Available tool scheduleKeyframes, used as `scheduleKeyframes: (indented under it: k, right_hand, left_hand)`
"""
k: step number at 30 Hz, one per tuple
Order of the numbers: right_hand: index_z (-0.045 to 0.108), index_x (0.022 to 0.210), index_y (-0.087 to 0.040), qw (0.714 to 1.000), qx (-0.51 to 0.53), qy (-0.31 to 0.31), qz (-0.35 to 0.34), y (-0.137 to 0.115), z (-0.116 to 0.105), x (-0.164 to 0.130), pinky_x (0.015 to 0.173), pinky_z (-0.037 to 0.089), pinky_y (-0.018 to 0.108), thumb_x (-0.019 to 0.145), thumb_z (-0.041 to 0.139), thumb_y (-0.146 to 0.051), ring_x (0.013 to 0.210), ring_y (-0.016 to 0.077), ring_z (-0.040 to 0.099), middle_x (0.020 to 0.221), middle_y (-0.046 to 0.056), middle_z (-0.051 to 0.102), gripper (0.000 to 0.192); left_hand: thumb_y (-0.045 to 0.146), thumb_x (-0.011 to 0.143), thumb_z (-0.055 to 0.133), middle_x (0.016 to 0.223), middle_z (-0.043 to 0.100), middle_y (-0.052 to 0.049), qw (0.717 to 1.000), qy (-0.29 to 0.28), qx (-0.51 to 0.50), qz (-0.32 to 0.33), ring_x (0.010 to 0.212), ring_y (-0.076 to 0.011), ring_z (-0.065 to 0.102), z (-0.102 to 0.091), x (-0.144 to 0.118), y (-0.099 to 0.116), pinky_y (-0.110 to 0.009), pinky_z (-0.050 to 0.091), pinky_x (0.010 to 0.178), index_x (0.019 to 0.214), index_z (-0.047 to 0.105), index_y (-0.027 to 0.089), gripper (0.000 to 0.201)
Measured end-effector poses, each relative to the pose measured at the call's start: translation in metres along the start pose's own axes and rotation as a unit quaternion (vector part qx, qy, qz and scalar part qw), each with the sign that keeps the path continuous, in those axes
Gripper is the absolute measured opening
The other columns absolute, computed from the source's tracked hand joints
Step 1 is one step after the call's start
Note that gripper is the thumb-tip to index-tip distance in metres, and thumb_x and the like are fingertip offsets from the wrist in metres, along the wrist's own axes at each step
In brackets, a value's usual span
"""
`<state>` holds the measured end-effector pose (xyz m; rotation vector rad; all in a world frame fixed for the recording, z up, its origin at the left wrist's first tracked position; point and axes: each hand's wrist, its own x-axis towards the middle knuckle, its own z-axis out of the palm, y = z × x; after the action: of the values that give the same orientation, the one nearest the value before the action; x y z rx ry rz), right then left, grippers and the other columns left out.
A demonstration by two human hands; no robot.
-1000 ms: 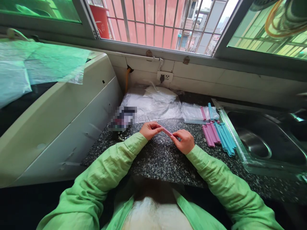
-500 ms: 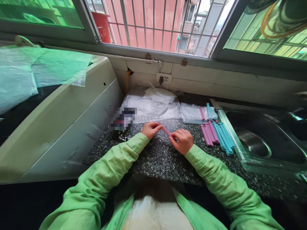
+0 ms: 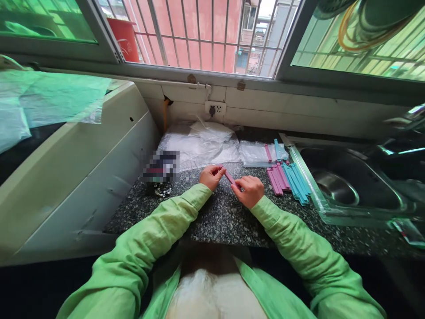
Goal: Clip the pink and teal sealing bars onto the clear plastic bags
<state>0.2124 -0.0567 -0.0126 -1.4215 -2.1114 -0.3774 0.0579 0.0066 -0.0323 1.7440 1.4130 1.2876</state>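
The person sat at a dark speckled counter [image 3: 212, 221] under a window. Both arms were in green sleeves.

The left hand [image 3: 210, 176] pinched one end of a pink clip stick [image 3: 229, 177] between thumb and fingers. The right hand [image 3: 249, 190] pinched the other end, with its fingers curled around it. So both hands were grasping the same stick. The stick was tilted, with the left end higher and farther from the person. It was up in the air just above the middle of the counter, not lying on it.

To the right of the hands lay a row of pink sticks [image 3: 276, 179] on the counter. Right beside them lay a row of blue sticks [image 3: 295, 182], touching the pink ones. The blue row was next to the right edge of the counter, where the metal sink [image 3: 348, 190] began.

At the back edge of the counter, near the wall, lay a heap of clear plastic bags [image 3: 202, 144]. One small clear bag [image 3: 257, 154] sat just behind the rows, with a pink and a blue stick on it.

A white cabinet [image 3: 76, 177] stood along the left edge of the counter. A blurred patch [image 3: 161, 166] covered something at the back left corner.
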Motion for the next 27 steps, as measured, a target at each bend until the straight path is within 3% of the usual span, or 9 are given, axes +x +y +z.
scheduleKeyframes:
  k: [10, 19, 27]
  right_hand:
    - [0.061, 0.059, -0.019, 0.988, -0.126, 0.026, 0.082, 0.044, -0.018, -0.027, 0.062, 0.023, 0.029, 0.073, 0.056, -0.032, 0.062, 0.0139, 0.048, 0.058, 0.001, 0.059, 0.019]
    - [0.061, 0.065, -0.018, 0.963, -0.202, 0.020, 0.178, 0.082, -0.034, -0.051, 0.062, 0.025, 0.030, 0.075, 0.052, -0.031, 0.064, 0.0165, 0.050, 0.062, 0.003, 0.061, 0.018]
    - [0.062, 0.072, -0.017, 0.959, -0.181, -0.060, 0.209, 0.094, -0.038, -0.054, 0.064, 0.029, 0.031, 0.080, 0.046, -0.035, 0.070, 0.0200, 0.051, 0.068, 0.008, 0.061, 0.026]
  left_hand:
    - [0.035, 0.078, 0.050, 0.078, 0.061, -0.005, 0.975, -0.111, 0.181, 0.069, 0.081, -0.0182, 0.052, 0.065, 0.004, 0.041, -0.031, 0.037, 0.075, 0.078, 0.065, 0.019, 0.022]
    - [0.041, 0.078, 0.048, 0.094, 0.059, -0.007, 0.962, -0.170, 0.193, 0.096, 0.096, -0.0222, 0.047, 0.128, 0.005, 0.074, -0.034, 0.034, 0.081, 0.093, 0.065, 0.021, 0.030]
    - [0.044, 0.075, 0.051, 0.092, 0.059, -0.009, 0.946, -0.207, 0.218, 0.120, 0.097, -0.0250, 0.045, 0.150, 0.017, 0.075, -0.037, 0.033, 0.082, 0.083, 0.066, 0.021, 0.029]
